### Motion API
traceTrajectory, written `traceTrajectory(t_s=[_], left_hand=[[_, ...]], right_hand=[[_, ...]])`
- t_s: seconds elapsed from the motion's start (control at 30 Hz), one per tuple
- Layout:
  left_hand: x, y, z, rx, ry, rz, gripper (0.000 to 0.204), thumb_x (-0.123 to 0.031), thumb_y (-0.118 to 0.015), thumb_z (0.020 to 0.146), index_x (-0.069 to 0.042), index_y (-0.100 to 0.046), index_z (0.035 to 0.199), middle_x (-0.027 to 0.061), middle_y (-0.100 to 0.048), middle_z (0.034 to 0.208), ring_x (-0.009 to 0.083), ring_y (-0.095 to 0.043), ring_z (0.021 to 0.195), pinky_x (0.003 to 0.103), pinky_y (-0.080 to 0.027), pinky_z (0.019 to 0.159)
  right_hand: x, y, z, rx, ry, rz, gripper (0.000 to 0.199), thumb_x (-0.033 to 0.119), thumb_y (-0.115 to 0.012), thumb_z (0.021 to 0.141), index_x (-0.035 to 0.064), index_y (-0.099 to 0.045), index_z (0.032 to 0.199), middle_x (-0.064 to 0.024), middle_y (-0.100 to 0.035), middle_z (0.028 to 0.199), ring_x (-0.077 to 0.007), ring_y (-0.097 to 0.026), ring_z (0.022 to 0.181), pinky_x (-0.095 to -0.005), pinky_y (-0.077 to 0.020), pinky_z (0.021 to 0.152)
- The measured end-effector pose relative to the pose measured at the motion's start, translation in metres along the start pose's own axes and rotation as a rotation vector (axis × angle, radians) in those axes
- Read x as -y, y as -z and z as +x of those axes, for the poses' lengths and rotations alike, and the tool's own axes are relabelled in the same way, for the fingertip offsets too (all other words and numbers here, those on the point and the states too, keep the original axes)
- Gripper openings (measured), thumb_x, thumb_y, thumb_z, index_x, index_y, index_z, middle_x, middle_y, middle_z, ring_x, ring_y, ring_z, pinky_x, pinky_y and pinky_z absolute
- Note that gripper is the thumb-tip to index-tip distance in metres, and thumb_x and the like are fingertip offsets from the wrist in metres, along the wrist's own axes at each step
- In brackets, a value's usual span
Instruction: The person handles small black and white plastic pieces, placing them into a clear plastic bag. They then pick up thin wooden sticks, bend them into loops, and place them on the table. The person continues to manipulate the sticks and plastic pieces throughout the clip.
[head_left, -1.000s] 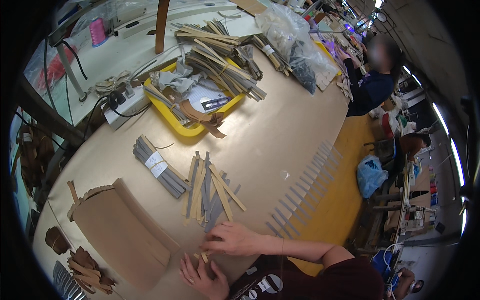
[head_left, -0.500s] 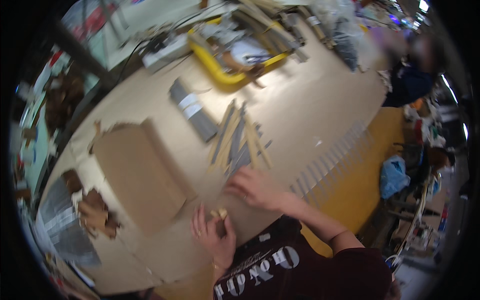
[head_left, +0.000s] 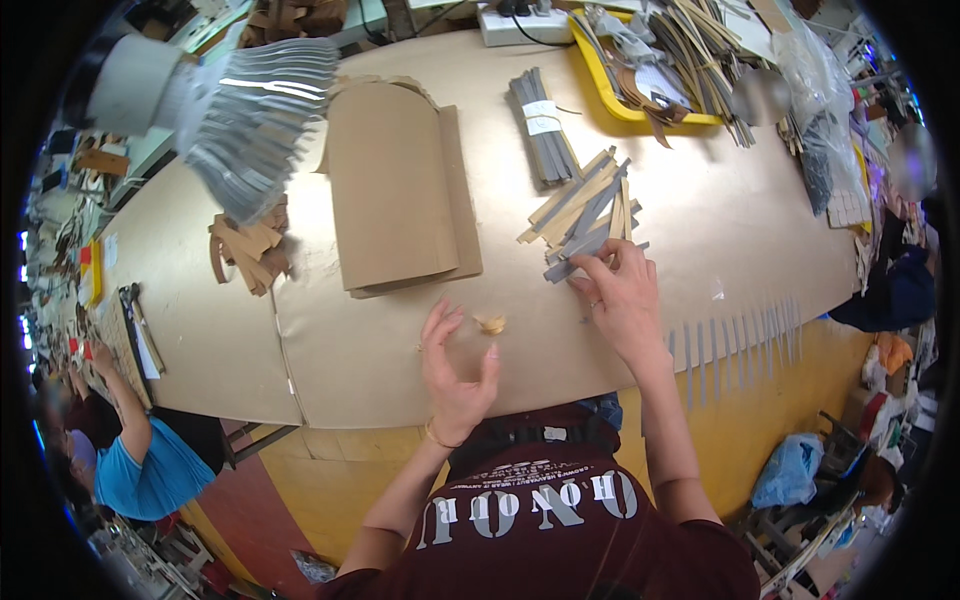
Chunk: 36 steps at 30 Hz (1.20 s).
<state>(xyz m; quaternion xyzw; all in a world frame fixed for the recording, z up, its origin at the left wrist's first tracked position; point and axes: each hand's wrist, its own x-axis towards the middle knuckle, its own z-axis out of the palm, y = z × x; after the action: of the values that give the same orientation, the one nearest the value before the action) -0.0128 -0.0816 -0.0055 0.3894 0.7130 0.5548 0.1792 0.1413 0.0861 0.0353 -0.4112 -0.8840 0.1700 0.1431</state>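
A loose pile of grey and cream strips lies on the table, right of centre. At its near end my right hand has thumb and forefinger pinched on a grey strip. My left hand is held palm inward with its fingers curved and apart, holding nothing. Just beyond its fingertips rests a small crumpled tan scrap. To the right of my right forearm, a row of separate grey strips overhangs the front table edge.
A folded brown cardboard sheet lies left of centre, with brown strips beside it. A banded grey bundle and a yellow tray are farther back. A grey finned lamp looms upper left. A co-worker in blue sits left.
The view has turned, so the table appears straighter. My right hand has gone to the near end of the strip pile. My left hand now sits apart from the tan scrap.
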Motion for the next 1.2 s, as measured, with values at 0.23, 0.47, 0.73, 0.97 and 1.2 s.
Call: traceTrajectory(t_s=[0.23, 0.47, 0.73, 0.97, 1.2], left_hand=[[0.005, 0.002, -0.007, 0.003, -0.054, 0.21, 0.051, -0.012, -0.071, 0.081, -0.002, -0.05, 0.126, 0.0219, -0.044, 0.143, 0.0381, -0.043, 0.134, 0.045, -0.035, 0.112], [0.005, -0.008, -0.014, -0.045, -0.254, 0.15, 0.041, -0.012, -0.064, 0.087, -0.009, -0.052, 0.126, 0.0169, -0.046, 0.143, 0.0341, -0.049, 0.128, 0.042, -0.043, 0.103], [-0.011, -0.03, -0.007, -0.007, -0.38, 0.076, 0.043, -0.011, -0.064, 0.088, -0.007, -0.052, 0.128, 0.0138, -0.043, 0.145, 0.0279, -0.057, 0.117, 0.041, -0.045, 0.1], [-0.058, -0.026, 0.03, 0.096, -0.171, -0.465, 0.041, -0.012, -0.062, 0.093, -0.005, -0.055, 0.133, 0.0104, -0.063, 0.121, 0.0223, -0.063, 0.102, 0.034, -0.05, 0.092], [-0.065, -0.035, 0.055, 0.04, -0.221, -0.373, 0.016, -0.006, -0.069, 0.087, -0.005, -0.071, 0.103, 0.0069, -0.07, 0.102, 0.02, -0.066, 0.094, 0.032, -0.053, 0.085]], right_hand=[[-0.01, -0.005, 0.018, 0.08, 0.175, 0.014, 0.018, 0.013, -0.071, 0.078, 0.0081, -0.065, 0.094, -0.0141, -0.059, 0.105, -0.0339, -0.055, 0.102, -0.0461, -0.0411, 0.088], [-0.039, -0.002, 0.037, 0.318, 0.292, -0.02, 0.029, 0.034, -0.065, 0.092, 0.0086, -0.069, 0.104, -0.0159, -0.069, 0.107, -0.0307, -0.064, 0.096, -0.0525, -0.0379, 0.098], [-0.054, 0.0, 0.04, -0.051, 0.164, -0.008, 0.02, 0.023, -0.058, 0.096, 0.0055, -0.065, 0.101, -0.0185, -0.065, 0.097, -0.0368, -0.06, 0.092, -0.0439, -0.0466, 0.084], [-0.018, -0.005, 0.021, 0.086, 0.025, 0.627, 0.016, 0.019, -0.063, 0.091, 0.0065, -0.064, 0.101, -0.0148, -0.063, 0.095, -0.0337, -0.059, 0.092, -0.0431, -0.0442, 0.086], [-0.001, -0.02, 0.019, 0.007, -0.026, 1.078, 0.016, 0.012, -0.071, 0.083, 0.0081, -0.063, 0.097, -0.0107, -0.063, 0.094, -0.0299, -0.059, 0.094, -0.0433, -0.0402, 0.089]])
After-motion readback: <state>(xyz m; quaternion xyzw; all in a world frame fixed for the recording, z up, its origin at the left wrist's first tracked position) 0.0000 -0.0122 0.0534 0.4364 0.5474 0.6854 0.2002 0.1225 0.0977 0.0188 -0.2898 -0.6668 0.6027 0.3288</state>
